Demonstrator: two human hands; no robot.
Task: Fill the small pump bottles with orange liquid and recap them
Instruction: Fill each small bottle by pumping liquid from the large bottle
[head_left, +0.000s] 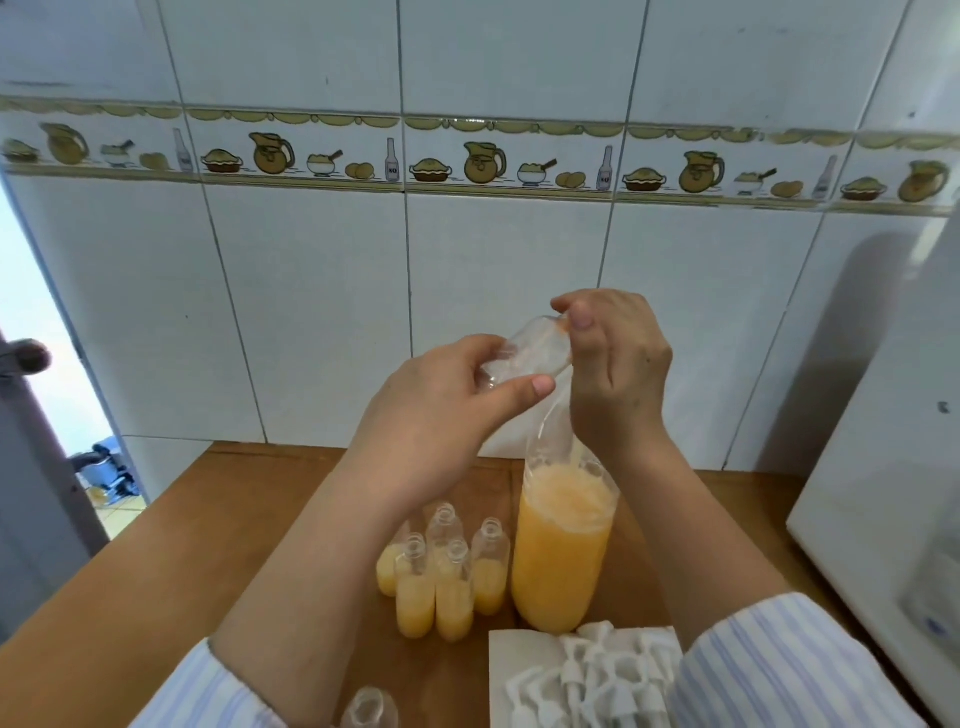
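My left hand (441, 410) grips a small clear empty bottle (524, 356), tilted in the air above the table. My right hand (618, 364) pinches the gathered top of a clear plastic bag (563, 545) against the bottle's upper end. The bag stands on the wooden table (156, 597) and is more than half full of orange liquid. To its left stand several uncapped small bottles (441, 587), each partly filled with orange liquid. Several white pump caps (597, 675) lie on a white paper towel (519, 654) in front of the bag.
Another clear empty bottle (370, 709) stands at the bottom edge of the view. A white appliance (883, 467) takes up the right side. The tiled wall (311, 312) stands right behind the table, and an open doorway (104, 478) is at the left.
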